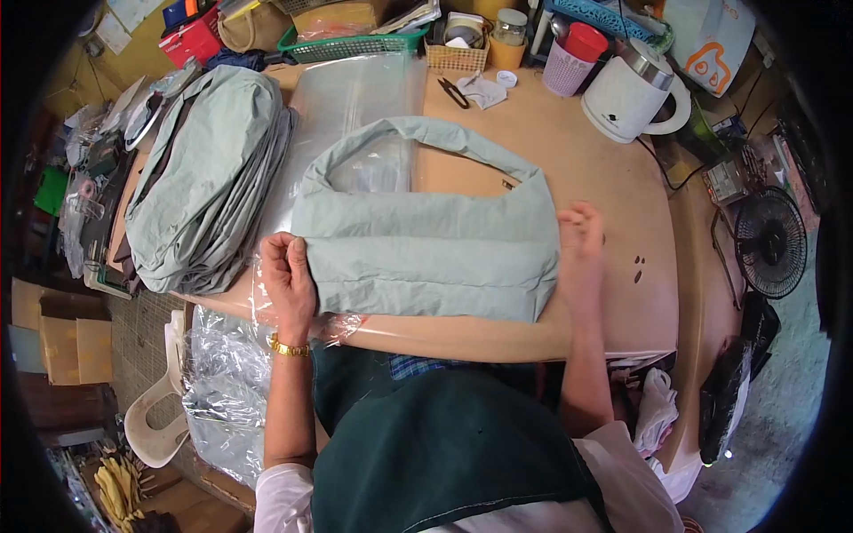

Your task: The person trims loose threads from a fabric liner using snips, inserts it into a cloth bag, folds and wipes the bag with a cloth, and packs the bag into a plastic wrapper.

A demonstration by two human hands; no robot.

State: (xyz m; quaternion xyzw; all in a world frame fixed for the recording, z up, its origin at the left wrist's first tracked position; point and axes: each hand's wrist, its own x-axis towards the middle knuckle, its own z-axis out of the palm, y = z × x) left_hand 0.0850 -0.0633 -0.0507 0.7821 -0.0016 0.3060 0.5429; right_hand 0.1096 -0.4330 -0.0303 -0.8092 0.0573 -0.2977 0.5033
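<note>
A pale grey-green fabric shoulder bag (426,258) lies flat on the table in front of me, its strap (426,129) arched away from me. Lengthwise creases run across its body, and a small metal zipper pull (508,185) shows near the strap's right base. My left hand (289,266) pinches the bag's left edge between thumb and fingers. Just beside the right edge is my right hand (582,235), slightly blurred, with loosely bent fingers and nothing visible in them. Clear plastic sleeves (355,89) lie partly under the bag.
A tall pile of similar fabric bags (204,178) is at the left. Thread snips (453,92), a white kettle (626,93), a pink cup holder (569,71) and a green basket (355,44) line the back. A black fan (770,240) stands right; clear plastic (227,391) hangs lower left.
</note>
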